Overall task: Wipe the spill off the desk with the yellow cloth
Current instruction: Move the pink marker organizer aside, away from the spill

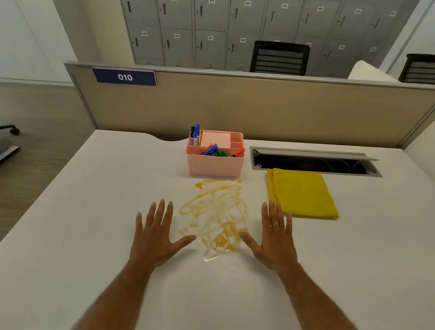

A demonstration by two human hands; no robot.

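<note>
An orange-brown spill (215, 215) lies in looping streaks on the white desk (88, 208), just in front of a pink organiser. The yellow cloth (302, 193) lies folded flat to the right of the spill. My left hand (157, 235) rests palm down with fingers spread, left of the spill. My right hand (274, 239) lies the same way to the right of it, its fingertips just short of the cloth's near left corner. Both hands hold nothing.
A pink organiser (214, 162) with markers and a sticky-note pad stands behind the spill. An open cable hatch (315, 162) sits in the desk behind the cloth. A beige partition (264, 109) closes the desk's far edge. The desk's left edge drops to the floor.
</note>
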